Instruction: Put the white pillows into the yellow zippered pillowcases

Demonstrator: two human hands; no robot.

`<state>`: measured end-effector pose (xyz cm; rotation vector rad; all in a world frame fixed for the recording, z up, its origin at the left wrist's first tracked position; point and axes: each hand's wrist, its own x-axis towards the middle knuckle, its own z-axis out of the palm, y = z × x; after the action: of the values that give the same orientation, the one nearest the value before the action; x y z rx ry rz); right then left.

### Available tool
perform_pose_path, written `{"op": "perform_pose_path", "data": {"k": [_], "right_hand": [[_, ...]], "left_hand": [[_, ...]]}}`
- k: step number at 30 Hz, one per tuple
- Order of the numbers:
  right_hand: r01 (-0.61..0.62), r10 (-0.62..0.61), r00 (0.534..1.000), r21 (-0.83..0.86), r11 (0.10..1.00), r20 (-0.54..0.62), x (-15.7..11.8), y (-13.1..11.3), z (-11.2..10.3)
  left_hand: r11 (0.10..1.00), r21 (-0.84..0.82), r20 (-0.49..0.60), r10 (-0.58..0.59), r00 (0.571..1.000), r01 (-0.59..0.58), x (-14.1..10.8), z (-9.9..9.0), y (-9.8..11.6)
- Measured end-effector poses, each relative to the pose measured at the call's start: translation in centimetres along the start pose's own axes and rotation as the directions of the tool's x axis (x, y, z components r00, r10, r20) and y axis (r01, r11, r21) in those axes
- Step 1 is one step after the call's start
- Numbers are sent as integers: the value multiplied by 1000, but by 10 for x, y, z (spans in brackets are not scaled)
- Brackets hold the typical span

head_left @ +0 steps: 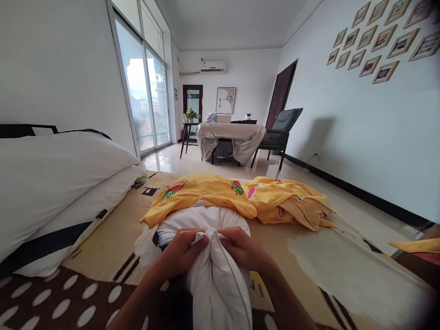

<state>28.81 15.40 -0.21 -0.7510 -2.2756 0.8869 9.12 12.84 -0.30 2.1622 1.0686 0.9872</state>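
A white pillow point(223, 293) with dark trim stands in front of me on the bed, its cloth bunched into folds near the top. My left hand point(187, 250) is closed on the gathered fabric from the left side. From the right, my right hand point(239, 247) grips the same fabric, close beside the left. Between the thumbs, a fold of white cloth sticks up. Just beyond the pillow lies a crumpled yellow cloth point(202, 188) printed with fruit, spread sideways across the bed; its right part point(288, 201) is more rumpled.
Two stacked white pillows point(62, 169) lie at the left on the patterned bed cover point(113, 252). Past the bed stand a covered table point(230, 130), a dark chair point(282, 133) and a small plant stand point(189, 130). Yellow cloth point(417, 246) shows at the right edge.
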Motion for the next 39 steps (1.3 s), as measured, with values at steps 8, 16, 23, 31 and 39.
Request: {"op": "perform_pose_path", "data": {"k": [8, 16, 23, 31, 39], "right_hand": [[2, 1, 1000, -103, 995, 26, -3, -3, 5], [-51, 52, 999, 50, 997, -15, -12, -1, -16], [-7, 4, 1000, -79, 997, -30, -10, -7, -9], [28, -50, 997, -302, 953, -66, -8, -18, 13], [6, -147, 958, -497, 868, -244, -5, -25, 18]], "left_hand": [[968, 199, 118, -176, 977, 150, -6, -2, 15], [965, 257, 267, -114, 957, 43, -31, -51, 22], [958, 270, 8, -100, 995, 94, -18, -26, 20], [963, 190, -130, -167, 977, 189, -6, 7, 21], [973, 146, -114, -163, 980, 178, -5, 0, 20]]}}
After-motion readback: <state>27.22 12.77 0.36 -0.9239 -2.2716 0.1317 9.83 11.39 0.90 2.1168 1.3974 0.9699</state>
